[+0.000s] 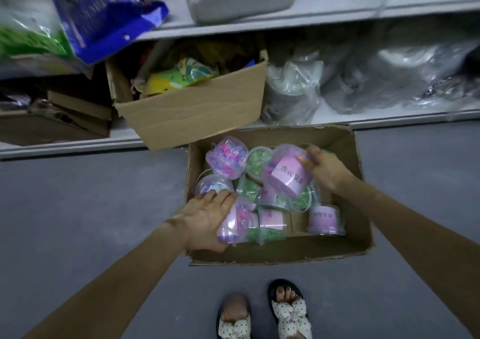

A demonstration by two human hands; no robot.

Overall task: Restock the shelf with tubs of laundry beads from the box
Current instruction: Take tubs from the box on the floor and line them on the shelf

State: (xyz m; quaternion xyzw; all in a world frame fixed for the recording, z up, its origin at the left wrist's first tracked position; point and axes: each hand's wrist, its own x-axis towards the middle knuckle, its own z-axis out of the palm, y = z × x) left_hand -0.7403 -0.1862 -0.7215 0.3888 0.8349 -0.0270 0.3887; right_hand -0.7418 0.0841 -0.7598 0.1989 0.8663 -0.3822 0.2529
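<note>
Grey floor, open box (361, 182) just below the shelf (337, 123). Right hand (324, 168) fingers wrap a purple tub (287, 173), tilted on its side; left hand (207, 219) clamps another tub (236, 221), lying flat. Shelf lies up-forward; right is nearer.

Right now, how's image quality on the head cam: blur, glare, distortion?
Head view: dim, flat light; blue bag top left smeared by blur; glare on plastic-wrapped goods; shelf edge bowed by wide-angle; tubs in the left hand and right hand soft but readable.
</note>
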